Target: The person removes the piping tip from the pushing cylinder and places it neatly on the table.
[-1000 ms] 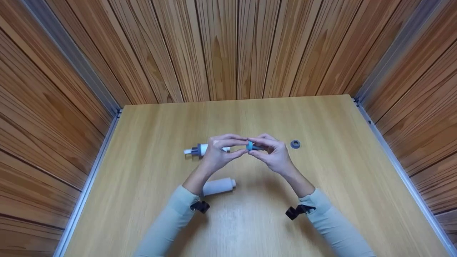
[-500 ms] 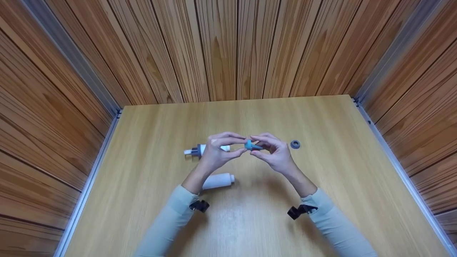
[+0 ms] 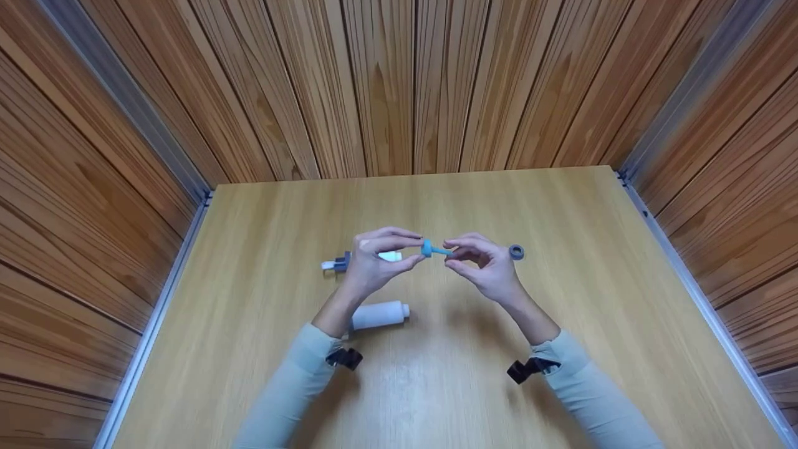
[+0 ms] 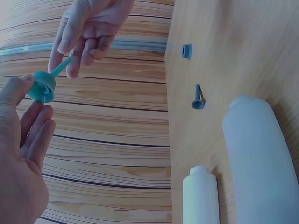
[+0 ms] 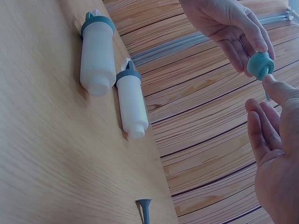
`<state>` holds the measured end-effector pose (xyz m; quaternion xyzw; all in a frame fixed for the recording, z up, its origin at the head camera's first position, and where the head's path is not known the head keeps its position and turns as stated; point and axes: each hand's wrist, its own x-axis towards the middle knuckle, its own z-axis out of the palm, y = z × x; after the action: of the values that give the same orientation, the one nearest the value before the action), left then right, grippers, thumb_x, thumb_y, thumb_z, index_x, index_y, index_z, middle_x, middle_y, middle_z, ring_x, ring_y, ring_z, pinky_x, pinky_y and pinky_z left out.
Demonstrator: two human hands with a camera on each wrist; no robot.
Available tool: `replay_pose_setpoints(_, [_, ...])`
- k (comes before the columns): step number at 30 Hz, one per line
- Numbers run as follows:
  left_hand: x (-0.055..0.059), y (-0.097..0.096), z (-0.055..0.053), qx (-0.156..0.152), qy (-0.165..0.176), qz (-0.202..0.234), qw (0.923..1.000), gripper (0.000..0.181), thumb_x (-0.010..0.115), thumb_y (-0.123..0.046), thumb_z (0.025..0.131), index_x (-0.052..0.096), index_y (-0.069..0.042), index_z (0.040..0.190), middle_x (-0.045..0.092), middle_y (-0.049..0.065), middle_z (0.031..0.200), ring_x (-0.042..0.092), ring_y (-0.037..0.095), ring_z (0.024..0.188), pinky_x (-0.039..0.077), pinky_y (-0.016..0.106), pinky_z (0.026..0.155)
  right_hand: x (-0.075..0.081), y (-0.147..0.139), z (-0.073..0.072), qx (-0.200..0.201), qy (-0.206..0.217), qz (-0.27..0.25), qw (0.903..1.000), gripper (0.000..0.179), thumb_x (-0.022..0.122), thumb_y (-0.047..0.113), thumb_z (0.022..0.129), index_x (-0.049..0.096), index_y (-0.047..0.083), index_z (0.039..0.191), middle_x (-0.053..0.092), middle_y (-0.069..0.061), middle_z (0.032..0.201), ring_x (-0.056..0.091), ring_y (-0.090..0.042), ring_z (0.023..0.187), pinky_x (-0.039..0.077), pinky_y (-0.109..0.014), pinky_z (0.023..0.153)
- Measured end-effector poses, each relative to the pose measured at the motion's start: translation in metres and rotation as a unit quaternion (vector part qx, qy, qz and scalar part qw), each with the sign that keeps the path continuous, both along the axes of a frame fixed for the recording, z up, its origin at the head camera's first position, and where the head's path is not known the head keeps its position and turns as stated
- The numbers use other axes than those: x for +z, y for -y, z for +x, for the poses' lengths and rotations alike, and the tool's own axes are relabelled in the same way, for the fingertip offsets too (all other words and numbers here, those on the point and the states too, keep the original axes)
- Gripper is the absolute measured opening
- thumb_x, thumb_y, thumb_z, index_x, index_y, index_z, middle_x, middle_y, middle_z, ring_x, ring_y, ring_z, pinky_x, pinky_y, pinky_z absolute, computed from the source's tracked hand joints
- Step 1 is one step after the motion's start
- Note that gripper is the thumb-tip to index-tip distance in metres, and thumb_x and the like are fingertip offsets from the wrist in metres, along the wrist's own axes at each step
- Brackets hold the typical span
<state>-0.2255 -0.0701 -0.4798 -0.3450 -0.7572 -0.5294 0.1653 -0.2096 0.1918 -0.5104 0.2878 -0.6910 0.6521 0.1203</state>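
Observation:
In the head view, my left hand [image 3: 380, 259] pinches a teal nozzle cap [image 3: 427, 248] between thumb and fingertips, above the table. Its thin spout points toward my right hand [image 3: 489, 265]. The left wrist view shows the hollow underside of the nozzle cap [image 4: 43, 86]. My right hand [image 5: 280, 140] has its thumb and fingers spread apart around the spout's tip, the thumb overlapping the nozzle cap [image 5: 259, 65] in the right wrist view. Two white squeeze bottles lie on their sides: one [image 3: 390, 256] partly behind my left hand, the other [image 3: 379, 315] nearer me.
A dark grey ring [image 3: 516, 252] lies on the table to the right of my right hand. A grey funnel-shaped nozzle [image 4: 198, 99] rests on the tabletop too, hidden in the head view. Wood-panelled walls [image 3: 386, 87] surround the table [image 3: 561, 206] at the back and sides.
My hands have drawn apart: the left carries the nozzle cap slightly left, and the right has shifted right, uncovering the spout. The nearer bottle has rolled a little away from me.

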Motion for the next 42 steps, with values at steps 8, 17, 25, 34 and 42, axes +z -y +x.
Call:
replay_pose_setpoints(8, [-0.002,0.0,0.003,-0.021,0.067,0.037,0.9969,0.02,0.09,-0.004,0.094,0.088,-0.001,0.114,0.085,0.018,0.12,0.083,0.034,0.111,0.068,0.034,0.101,-0.002,0.001,0.0,0.003,0.0,-0.013,0.9999,0.019,0.078,-0.015,0.096,0.076,-0.018,0.115,0.079,0.012,0.114,0.079,-0.007,0.101,0.066,-0.018,0.094])
replay_pose_setpoints(17, [-0.003,0.0,0.003,-0.058,0.107,0.068,0.9902,0.022,0.089,0.004,0.092,0.086,0.004,0.114,0.082,0.025,0.12,0.081,0.018,0.114,0.067,0.034,0.105,0.001,0.002,0.002,0.0,0.009,-0.024,0.9997,0.02,0.071,-0.024,0.094,0.076,-0.02,0.114,0.079,0.012,0.109,0.079,-0.003,0.098,0.065,-0.017,0.091])
replay_pose_setpoints(25, [-0.001,-0.001,0.004,-0.07,0.115,0.077,0.988,0.023,0.089,0.007,0.091,0.084,0.007,0.113,0.079,0.028,0.119,0.08,0.011,0.113,0.067,0.033,0.105,0.0,0.002,0.002,0.008,-0.003,-0.031,0.9995,0.019,0.071,-0.026,0.093,0.075,-0.02,0.111,0.08,0.011,0.108,0.078,-0.003,0.098,0.064,-0.016,0.091])
replay_pose_setpoints(34, [-0.001,-0.003,0.005,-0.084,0.144,0.094,0.9815,0.024,0.087,0.007,0.092,0.083,0.006,0.116,0.077,0.03,0.122,0.081,0.012,0.116,0.066,0.034,0.106,0.003,0.005,0.004,0.001,-0.004,-0.029,0.9996,0.02,0.072,-0.026,0.092,0.076,-0.019,0.11,0.08,0.014,0.108,0.078,-0.002,0.097,0.064,-0.015,0.087])
replay_pose_setpoints(42, [-0.002,-0.005,0.006,-0.08,0.152,0.087,0.9812,0.023,0.087,0.004,0.094,0.084,0.005,0.117,0.078,0.028,0.123,0.08,0.008,0.116,0.066,0.035,0.107,0.004,0.011,0.005,0.005,-0.008,-0.033,0.9994,0.021,0.071,-0.026,0.093,0.076,-0.019,0.112,0.08,0.014,0.109,0.079,-0.002,0.099,0.066,-0.018,0.092])
